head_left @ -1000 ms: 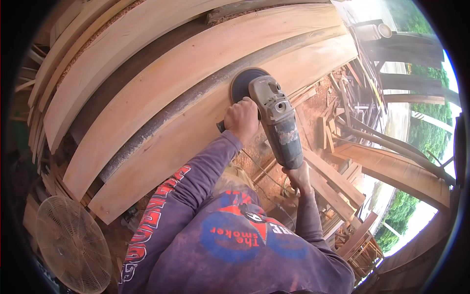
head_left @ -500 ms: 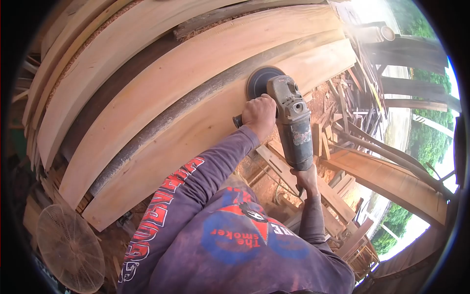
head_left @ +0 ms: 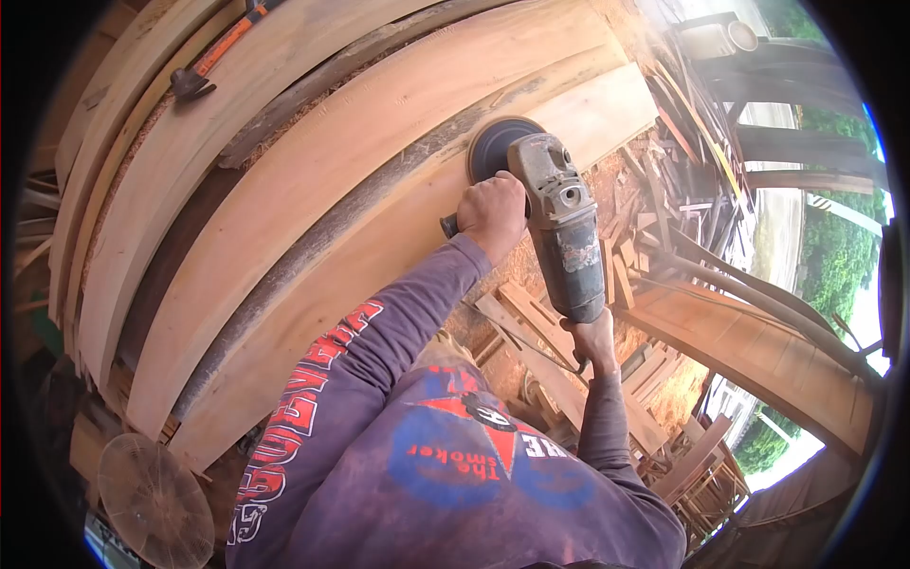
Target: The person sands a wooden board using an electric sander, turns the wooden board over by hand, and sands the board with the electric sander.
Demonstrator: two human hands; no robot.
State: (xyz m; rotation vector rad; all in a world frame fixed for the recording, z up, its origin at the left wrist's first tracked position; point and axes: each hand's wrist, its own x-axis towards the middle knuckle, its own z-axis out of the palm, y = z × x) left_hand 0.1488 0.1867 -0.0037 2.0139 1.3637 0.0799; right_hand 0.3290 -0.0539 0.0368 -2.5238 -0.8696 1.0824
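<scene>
An angle grinder (head_left: 566,248) with a round black disc (head_left: 495,150) is held in both my hands. My left hand (head_left: 493,211) is wrapped round its side handle (head_left: 449,226), close behind the disc. My right hand (head_left: 591,343) grips the rear end of the body, with those fingers partly hidden. The disc lies over the upper edge of a long pale plank (head_left: 379,254); whether it touches the wood I cannot tell. A grey, rough-edged strip (head_left: 313,242) runs along that plank.
More broad planks (head_left: 284,171) lie side by side beyond. On one rests an orange-handled hammer (head_left: 224,45). A round fan guard (head_left: 156,501) stands at lower left. Offcuts and sawdust (head_left: 633,204) cover the ground at right, near a large timber beam (head_left: 758,346).
My left hand and the grinder's head have shifted slightly left along the plank. The view has shifted too, bringing the hammer into sight at the upper left.
</scene>
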